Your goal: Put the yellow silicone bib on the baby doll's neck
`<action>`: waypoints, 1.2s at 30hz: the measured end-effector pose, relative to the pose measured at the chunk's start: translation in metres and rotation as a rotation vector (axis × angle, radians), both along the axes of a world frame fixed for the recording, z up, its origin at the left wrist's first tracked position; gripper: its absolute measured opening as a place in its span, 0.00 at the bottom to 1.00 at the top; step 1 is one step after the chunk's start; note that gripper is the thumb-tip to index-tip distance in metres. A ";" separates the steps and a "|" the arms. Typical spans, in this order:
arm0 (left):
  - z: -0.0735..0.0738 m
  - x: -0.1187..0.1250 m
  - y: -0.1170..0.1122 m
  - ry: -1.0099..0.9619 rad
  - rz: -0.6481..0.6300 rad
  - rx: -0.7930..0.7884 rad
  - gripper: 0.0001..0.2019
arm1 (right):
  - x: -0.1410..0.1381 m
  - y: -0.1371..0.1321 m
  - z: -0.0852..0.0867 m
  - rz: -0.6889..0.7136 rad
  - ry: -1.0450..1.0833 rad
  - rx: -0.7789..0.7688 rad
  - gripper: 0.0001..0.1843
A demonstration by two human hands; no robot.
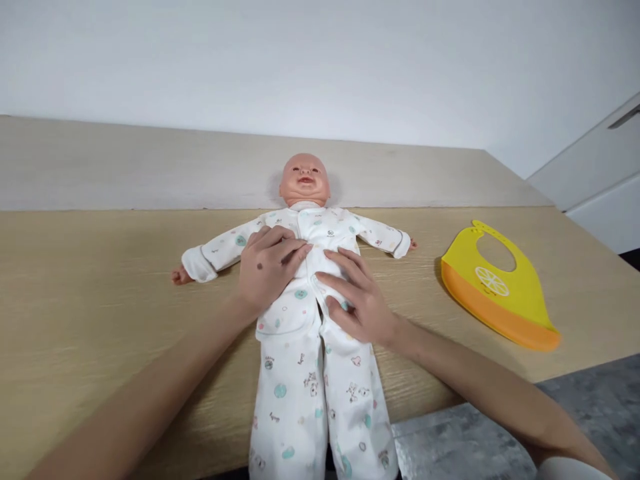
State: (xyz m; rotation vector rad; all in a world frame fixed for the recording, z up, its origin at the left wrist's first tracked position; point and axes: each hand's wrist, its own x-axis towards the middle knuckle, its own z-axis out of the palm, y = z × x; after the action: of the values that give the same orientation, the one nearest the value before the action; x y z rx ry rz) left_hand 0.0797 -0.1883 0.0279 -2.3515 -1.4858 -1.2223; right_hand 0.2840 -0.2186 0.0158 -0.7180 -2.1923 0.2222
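A baby doll (304,179) lies on its back with its arms stretched out to the sides. It wears a white printed jacket (285,313) and matching trousers (287,400). Over the jacket's front, my left hand (270,267) is closed, thumb and forefinger together at the front opening; the cloth between them is mostly hidden. My right hand (363,297) rests on the other side of the jacket, fingers spread and touching the cloth. Below both hands the front edges part in a small gap.
The wooden table (100,333) carries the doll, whose trouser legs reach over the front edge. To the right lies a yellow silicone bib (520,287) with an orange pocket. Behind stands a white wall (300,67). Grey floor (450,440) shows at lower right.
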 end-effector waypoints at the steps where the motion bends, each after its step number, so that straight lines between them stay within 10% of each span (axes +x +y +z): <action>1: 0.000 0.000 0.000 -0.019 -0.003 -0.005 0.10 | 0.000 -0.001 0.001 -0.004 -0.007 -0.007 0.19; 18: 0.016 -0.025 -0.018 -0.144 -0.097 -0.127 0.12 | 0.020 0.011 0.028 -0.126 0.137 -0.021 0.08; 22: 0.009 -0.058 -0.041 -0.300 0.139 -0.319 0.18 | 0.046 0.019 0.024 -0.156 0.072 -0.337 0.12; 25: -0.006 -0.069 -0.053 -0.774 0.198 -0.713 0.13 | 0.056 0.031 0.008 -0.196 0.013 -0.608 0.20; 29: -0.009 -0.051 -0.048 -1.481 0.060 -0.912 0.07 | 0.042 0.055 -0.006 -0.207 0.367 -1.031 0.22; 36: 0.008 -0.007 -0.001 -1.642 -0.207 -0.997 0.17 | -0.019 0.081 0.005 0.026 1.009 -1.367 0.24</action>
State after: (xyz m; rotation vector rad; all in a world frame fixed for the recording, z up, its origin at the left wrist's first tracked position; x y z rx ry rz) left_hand 0.0722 -0.1897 0.0363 -1.4017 -2.6101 -3.5515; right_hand 0.2649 -0.1374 0.0204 -0.9279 -0.8391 1.7409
